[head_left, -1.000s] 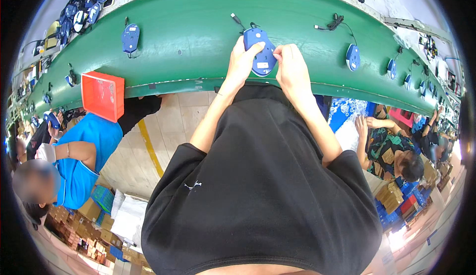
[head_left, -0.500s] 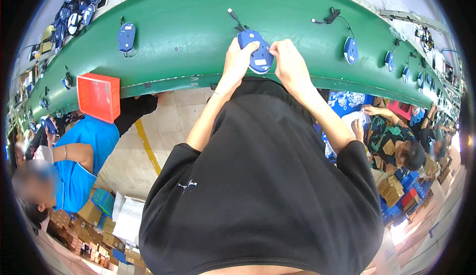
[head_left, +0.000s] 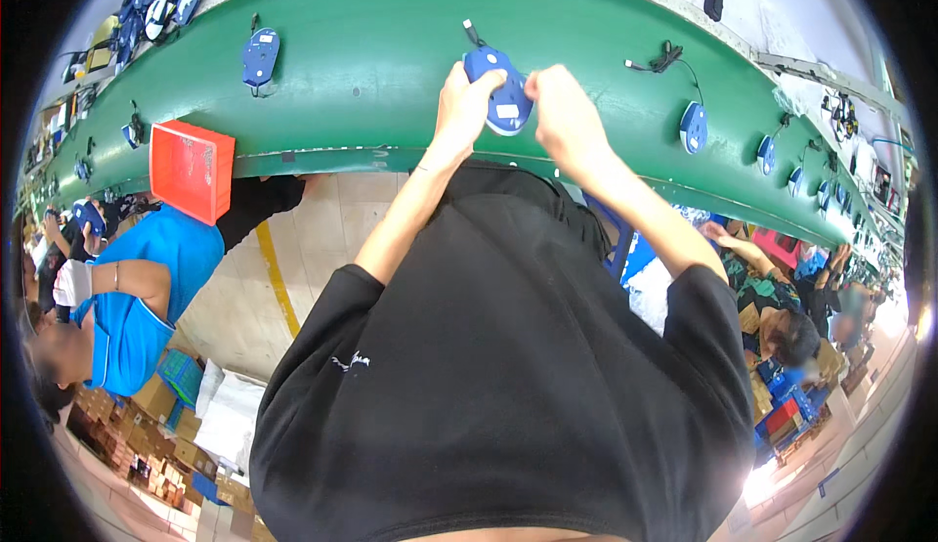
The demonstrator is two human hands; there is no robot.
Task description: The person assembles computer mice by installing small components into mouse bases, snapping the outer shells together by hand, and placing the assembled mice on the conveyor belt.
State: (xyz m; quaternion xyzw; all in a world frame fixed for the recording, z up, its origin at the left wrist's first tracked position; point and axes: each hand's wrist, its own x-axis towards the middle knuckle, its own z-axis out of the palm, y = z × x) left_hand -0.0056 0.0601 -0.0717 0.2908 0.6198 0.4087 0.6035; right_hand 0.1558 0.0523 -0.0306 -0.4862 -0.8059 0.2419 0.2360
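A blue computer mouse [head_left: 507, 90] is tilted bottom side up over the green conveyor belt [head_left: 371, 43], showing white labels and small round marks. My left hand [head_left: 461, 110] grips it from the left, thumb across its underside. A dark cable with a pale plug end [head_left: 469, 28] extends from its far end. At the mouse's right edge is my right hand [head_left: 565, 117], its fingers curled closed. Whatever those fingers hold, if anything, is hidden.
More mice lie along the belt, one at left [head_left: 260, 56] and one at right [head_left: 693, 127]. A red bin [head_left: 225, 175] hangs at the belt's near edge. A co-worker in blue [head_left: 147, 278] is at left, another in a patterned shirt [head_left: 767, 293] at right.
My right hand has turned and its fingers have curled in more beside the mouse. My left hand keeps its hold. The whole view has shifted slightly.
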